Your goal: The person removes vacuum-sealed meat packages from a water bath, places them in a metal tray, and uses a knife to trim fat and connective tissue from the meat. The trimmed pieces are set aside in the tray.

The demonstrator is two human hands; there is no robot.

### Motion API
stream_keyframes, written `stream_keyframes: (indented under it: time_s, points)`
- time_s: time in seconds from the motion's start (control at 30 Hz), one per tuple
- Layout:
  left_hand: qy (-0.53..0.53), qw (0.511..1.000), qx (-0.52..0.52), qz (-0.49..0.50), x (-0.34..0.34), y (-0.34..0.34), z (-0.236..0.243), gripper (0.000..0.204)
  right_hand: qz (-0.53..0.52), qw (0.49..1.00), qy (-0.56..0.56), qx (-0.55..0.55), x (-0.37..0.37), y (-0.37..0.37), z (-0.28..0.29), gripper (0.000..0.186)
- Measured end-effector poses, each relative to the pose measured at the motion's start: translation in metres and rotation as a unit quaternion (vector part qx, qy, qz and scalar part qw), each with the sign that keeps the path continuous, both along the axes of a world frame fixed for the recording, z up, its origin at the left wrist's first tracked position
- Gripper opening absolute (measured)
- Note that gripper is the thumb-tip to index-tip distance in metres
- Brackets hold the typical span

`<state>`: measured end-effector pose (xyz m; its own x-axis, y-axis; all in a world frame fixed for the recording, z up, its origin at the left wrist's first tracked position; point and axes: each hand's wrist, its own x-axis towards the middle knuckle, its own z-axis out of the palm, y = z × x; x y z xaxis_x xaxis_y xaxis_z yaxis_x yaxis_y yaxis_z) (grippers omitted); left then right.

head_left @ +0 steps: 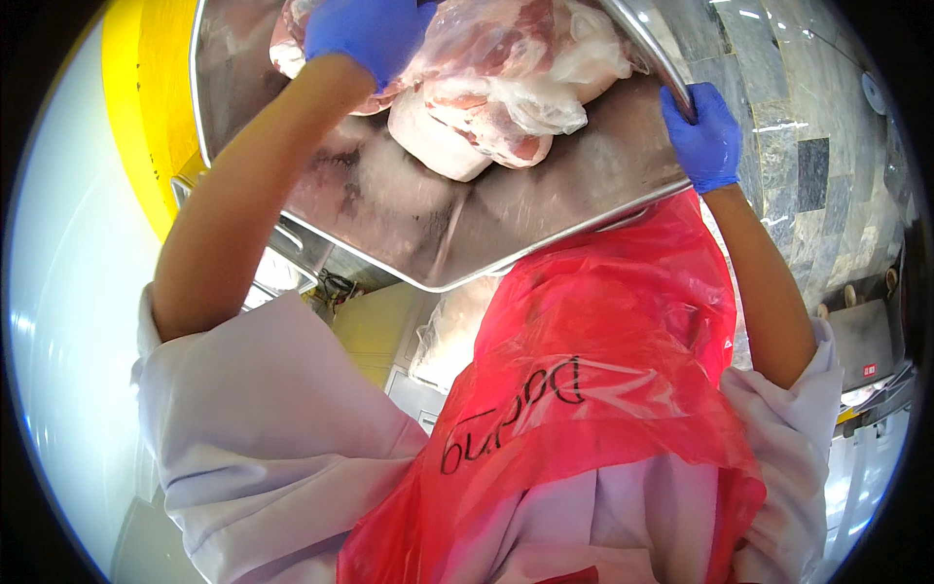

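Large raw cuts of meat (467,107), pink with white fat and skin, lie in a stainless-steel tub (438,229) in front of me. My left hand (365,39), in a blue glove, reaches over the tub and is against the meat's left part; its fingers are mostly hidden or cut off by the upper edge. On the right side, my right hand (702,136), also gloved in blue, is wrapped round the tub's rounded metal rim (654,44). Thin, clear-looking film or membrane covers part of the meat.
A red plastic apron (613,321) hangs down my front and meets the tub's near edge. A yellow band (146,107) and a pale wall (68,292) stand to the left. Grey tiled floor (778,195) stretches to the right, with metal equipment (861,341) beyond.
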<state>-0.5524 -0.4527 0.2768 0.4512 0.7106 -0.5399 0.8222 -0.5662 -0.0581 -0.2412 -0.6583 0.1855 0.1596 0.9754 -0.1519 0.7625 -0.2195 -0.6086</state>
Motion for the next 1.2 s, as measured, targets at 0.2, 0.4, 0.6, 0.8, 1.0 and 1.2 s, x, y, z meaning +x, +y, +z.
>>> stream_keyframes:
  time_s: [0.2,0.4,0.6,0.8,1.0,1.2]
  points:
    - [0.008,0.990,0.000,0.144,-0.026,-0.053,-0.017,0.044,-0.019,0.999,0.008,-0.030,0.001,-0.001,-0.002,0.026]
    - [-0.066,0.983,0.040,0.165,-0.055,-0.087,-0.041,0.044,-0.007,1.000,-0.001,-0.028,0.001,0.002,-0.001,0.028]
    - [-0.099,0.979,0.076,0.160,-0.080,-0.096,-0.068,0.042,-0.006,1.000,0.008,-0.022,0.001,0.000,-0.002,0.027]
    - [-0.066,0.982,0.075,0.161,-0.090,-0.095,-0.077,0.041,0.007,1.000,-0.002,-0.013,0.002,-0.001,-0.004,0.027]
    - [-0.087,0.981,0.057,0.162,-0.103,-0.090,-0.082,0.043,0.017,1.000,-0.025,-0.003,0.001,0.001,-0.005,0.028]
    - [-0.089,0.980,0.064,0.168,-0.107,-0.092,-0.091,0.043,0.010,0.999,-0.030,-0.038,0.004,-0.001,-0.007,0.027]
